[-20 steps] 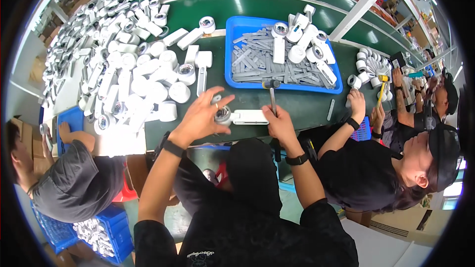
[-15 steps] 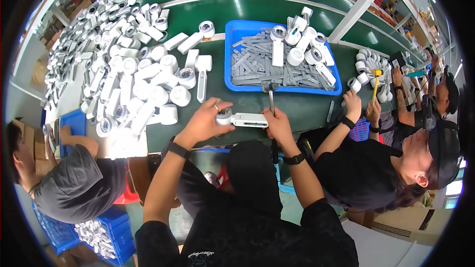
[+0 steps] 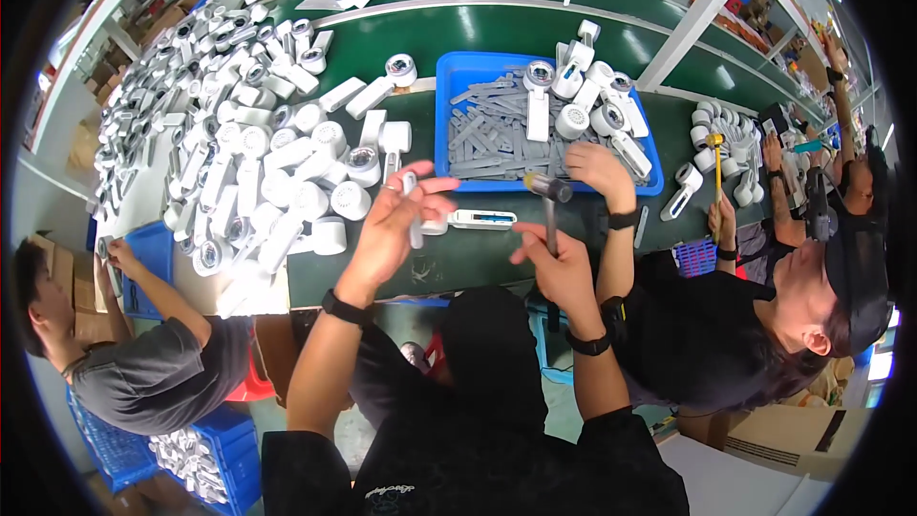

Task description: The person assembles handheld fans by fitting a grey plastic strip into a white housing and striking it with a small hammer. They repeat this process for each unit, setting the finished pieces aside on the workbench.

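Note:
A thin pale strip [image 3: 412, 212] sits in my left hand [image 3: 379, 234], whose other fingers are spread. My right hand [image 3: 562, 272] is closed round the shaft of a small hammer [image 3: 550, 215], its dark head raised above the bench. Between my hands a white handheld fan [image 3: 468, 219] lies on the green bench, its handle slot uncovered and blue showing inside. The fan's round head is partly hidden behind my left fingers. Just beyond, a blue tray [image 3: 442, 134] holds many grey strips [image 3: 492, 119] and several white fans [image 3: 538, 105].
A co-worker's hand [image 3: 602, 172] reaches over the tray's near edge, close to my hammer. That person's other hand holds a yellow hammer [image 3: 716, 158]. Heaped white fans [image 3: 258, 167] cover the bench to the left. Another worker [image 3: 158, 354] sits at far left.
My left hand has let go of the fan and now has the pale strip. My right hand has come off the handle, hammer raised. The co-worker's hand has moved left over the tray.

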Motion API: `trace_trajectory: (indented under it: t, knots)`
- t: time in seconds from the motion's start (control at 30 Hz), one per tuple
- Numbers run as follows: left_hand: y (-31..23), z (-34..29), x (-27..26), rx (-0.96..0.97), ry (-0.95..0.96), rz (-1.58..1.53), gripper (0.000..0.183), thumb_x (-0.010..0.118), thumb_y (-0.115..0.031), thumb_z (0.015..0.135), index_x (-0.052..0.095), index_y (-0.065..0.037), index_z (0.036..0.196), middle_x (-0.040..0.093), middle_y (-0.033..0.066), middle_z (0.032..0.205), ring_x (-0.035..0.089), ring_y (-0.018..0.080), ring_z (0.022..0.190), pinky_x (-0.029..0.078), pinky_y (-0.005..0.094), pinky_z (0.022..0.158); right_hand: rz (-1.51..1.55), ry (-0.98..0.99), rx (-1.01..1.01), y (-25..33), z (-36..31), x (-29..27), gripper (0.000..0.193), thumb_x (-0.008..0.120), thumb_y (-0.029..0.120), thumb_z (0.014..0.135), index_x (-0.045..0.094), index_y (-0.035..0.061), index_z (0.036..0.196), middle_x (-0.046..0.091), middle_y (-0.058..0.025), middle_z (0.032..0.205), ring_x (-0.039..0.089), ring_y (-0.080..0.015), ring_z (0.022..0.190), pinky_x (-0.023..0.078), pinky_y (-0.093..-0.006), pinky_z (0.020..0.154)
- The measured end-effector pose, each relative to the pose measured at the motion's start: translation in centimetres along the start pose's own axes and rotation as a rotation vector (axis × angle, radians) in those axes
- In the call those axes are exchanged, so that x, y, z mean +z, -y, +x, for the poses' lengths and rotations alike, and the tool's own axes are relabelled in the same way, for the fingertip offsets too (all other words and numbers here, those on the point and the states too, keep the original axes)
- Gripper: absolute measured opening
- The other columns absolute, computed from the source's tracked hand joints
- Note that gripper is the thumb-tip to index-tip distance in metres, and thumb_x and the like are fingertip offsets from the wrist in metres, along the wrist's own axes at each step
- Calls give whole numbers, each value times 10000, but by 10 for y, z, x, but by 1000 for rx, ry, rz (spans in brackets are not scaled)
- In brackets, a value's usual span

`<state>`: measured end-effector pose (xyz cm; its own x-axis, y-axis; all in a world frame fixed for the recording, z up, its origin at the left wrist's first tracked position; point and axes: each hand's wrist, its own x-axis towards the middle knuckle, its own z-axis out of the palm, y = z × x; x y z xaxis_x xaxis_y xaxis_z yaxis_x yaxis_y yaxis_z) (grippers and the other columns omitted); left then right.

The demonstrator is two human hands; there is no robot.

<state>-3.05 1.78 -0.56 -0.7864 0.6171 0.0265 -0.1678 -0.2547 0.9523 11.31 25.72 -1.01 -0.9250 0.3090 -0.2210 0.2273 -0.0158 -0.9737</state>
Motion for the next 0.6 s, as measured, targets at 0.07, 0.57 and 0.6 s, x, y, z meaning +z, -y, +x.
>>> trace_trajectory:
  t: [0.07, 0.57, 0.6]
  knots:
    - [-3, -2, 37, 107, 6, -426, 249, 448, -119, 1093, 463, -71, 1336, 477, 261, 1496, 596, 277, 1221, 426, 404, 1113, -63, 109, -254, 9, 3, 24, 286, 620, 210, 1036, 694, 34, 1249, 636, 41, 702, 390, 10, 459, 277, -197, 420]
    - [56, 9, 0, 543, -36, 1220, 366, 853, -146, 746, 698, -8, 1047, 627, 139, 1209, 573, 355, 1175, 484, 442, 1014, -285, 112, -105, -17, 35, 1, 252, 671, 179, 983, 733, 45, 1186, 612, 37, 710, 522, -40, 623, 397, -242, 564]
    - [61, 10, -7, 541, -42, 1219, 366, 853, -146, 746, 698, -8, 1047, 627, 139, 1209, 573, 355, 1175, 484, 442, 1014, -289, 117, -104, -16, 38, 5, 252, 671, 179, 983, 733, 45, 1186, 612, 37, 710, 522, -40, 623, 397, -242, 564]
